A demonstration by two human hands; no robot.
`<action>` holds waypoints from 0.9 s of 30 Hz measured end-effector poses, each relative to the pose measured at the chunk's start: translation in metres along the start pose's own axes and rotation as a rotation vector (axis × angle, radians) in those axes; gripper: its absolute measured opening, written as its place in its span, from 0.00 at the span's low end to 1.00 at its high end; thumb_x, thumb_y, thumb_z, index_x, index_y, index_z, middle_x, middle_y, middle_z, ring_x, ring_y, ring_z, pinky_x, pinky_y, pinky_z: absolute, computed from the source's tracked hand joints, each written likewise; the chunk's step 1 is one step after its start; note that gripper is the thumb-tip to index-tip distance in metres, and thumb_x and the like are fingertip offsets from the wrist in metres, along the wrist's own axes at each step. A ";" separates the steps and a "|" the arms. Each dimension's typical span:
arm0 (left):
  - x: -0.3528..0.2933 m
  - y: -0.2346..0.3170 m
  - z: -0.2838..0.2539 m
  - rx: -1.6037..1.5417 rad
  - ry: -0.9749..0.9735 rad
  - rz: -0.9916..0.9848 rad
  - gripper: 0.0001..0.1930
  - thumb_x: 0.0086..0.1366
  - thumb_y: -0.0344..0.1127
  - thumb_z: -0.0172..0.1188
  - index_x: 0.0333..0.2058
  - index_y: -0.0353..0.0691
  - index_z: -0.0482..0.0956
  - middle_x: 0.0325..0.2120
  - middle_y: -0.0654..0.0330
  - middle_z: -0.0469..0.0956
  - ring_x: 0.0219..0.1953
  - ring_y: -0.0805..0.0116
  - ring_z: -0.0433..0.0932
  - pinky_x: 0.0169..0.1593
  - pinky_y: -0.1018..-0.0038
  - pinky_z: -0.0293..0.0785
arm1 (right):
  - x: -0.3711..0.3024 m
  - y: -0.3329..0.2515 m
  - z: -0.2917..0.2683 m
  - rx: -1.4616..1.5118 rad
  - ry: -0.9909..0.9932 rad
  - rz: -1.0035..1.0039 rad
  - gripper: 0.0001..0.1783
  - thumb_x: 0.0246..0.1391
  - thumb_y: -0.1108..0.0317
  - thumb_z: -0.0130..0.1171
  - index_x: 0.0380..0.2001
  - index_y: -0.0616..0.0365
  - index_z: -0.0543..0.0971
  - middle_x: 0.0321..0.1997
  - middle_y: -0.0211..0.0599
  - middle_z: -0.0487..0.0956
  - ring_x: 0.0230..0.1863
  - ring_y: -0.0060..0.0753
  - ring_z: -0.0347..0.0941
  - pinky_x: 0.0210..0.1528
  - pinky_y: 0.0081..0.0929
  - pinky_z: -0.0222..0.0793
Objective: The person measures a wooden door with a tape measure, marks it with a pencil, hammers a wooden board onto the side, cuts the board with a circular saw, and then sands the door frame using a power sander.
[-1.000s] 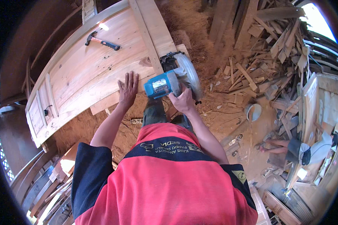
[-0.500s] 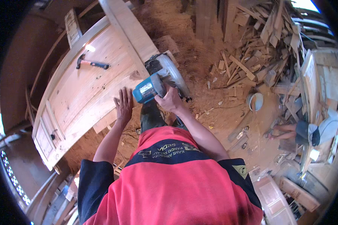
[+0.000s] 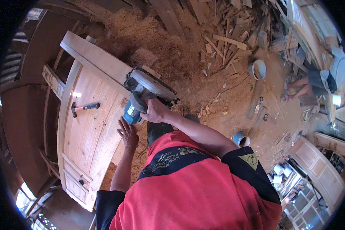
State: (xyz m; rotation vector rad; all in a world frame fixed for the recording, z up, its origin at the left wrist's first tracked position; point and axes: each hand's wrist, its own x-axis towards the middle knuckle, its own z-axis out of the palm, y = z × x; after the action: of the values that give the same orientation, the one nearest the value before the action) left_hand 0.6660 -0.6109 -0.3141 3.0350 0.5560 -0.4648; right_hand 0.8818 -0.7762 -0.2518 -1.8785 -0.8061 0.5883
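Note:
My right hand (image 3: pixel 155 111) is wrapped round the handle of a teal circular saw (image 3: pixel 132 112) with a grey blade guard. The saw is at the near end of a pale wooden board (image 3: pixel 99 63), which lies across a large panelled wooden door (image 3: pixel 92 134). My left hand (image 3: pixel 128 133) rests with fingers spread on the door's near edge, close beside the saw's motor end. The blade's lower part is hidden beneath the saw. A claw hammer (image 3: pixel 85 108) with a dark handle lies on the door, left of the saw.
Offcuts (image 3: pixel 234 40) are heaped at the far right. A pale bucket (image 3: pixel 257 69) and a blue tin (image 3: pixel 241 139) stand on the sawdust-strewn floor. Another person (image 3: pixel 316 82) sits at the right. Further door panels (image 3: pixel 318 168) are at the lower right.
The view has swung round, so the door and saw appear turned and further left. My right hand keeps its grip on the saw; my left hand stays at the door's edge.

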 end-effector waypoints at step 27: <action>0.006 0.000 -0.019 0.159 0.016 -0.013 0.47 0.53 0.27 0.55 0.72 0.36 0.44 0.73 0.39 0.39 0.75 0.38 0.38 0.66 0.35 0.54 | 0.111 -0.014 0.045 -0.135 0.225 -0.131 0.27 0.49 0.57 0.63 0.45 0.71 0.74 0.37 0.63 0.81 0.44 0.64 0.78 0.50 0.45 0.75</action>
State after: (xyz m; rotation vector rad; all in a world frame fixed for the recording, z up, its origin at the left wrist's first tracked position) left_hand 0.6773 -0.6076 -0.2974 3.1908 0.5656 -0.5089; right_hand 0.9205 -0.6627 -0.2634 -1.9554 -0.8284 0.2405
